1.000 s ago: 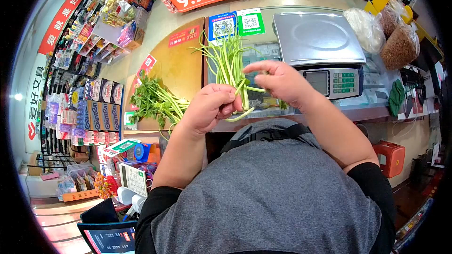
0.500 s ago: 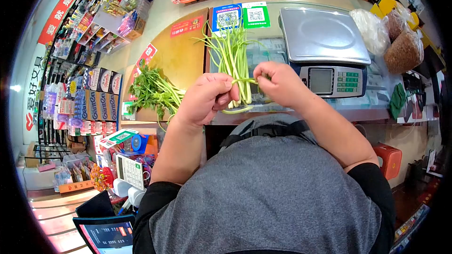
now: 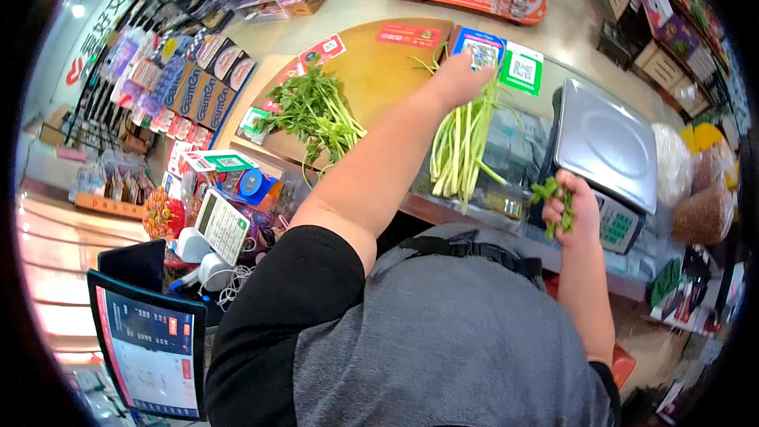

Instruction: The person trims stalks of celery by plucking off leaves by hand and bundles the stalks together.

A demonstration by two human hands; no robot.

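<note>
A bunch of long pale-green stalks [image 3: 457, 150] lies on the glass counter, cut ends toward me. My left hand [image 3: 462, 77] stretches forward over its thin leafy tops and appears closed on them, though the fingertips are largely hidden. In my right hand [image 3: 581, 209], at the front edge of the scale, are some small green leaves [image 3: 554, 204], fingers wrapped around them. A second, leafy green bunch [image 3: 318, 111] lies to the left on the brown board [image 3: 379, 63], apart from both hands.
A metal-topped scale [image 3: 609, 142] stands to the right, with plastic bags of brown goods [image 3: 700, 213] beyond it. QR-code cards [image 3: 522, 69] lie at the back. Left are a calculator [image 3: 221, 227], cables and a monitor [image 3: 150, 348].
Both hands have left the middle of the stalks. The left has gone forward to their tops; the right has moved right and now holds leaves. My view has swung left.
</note>
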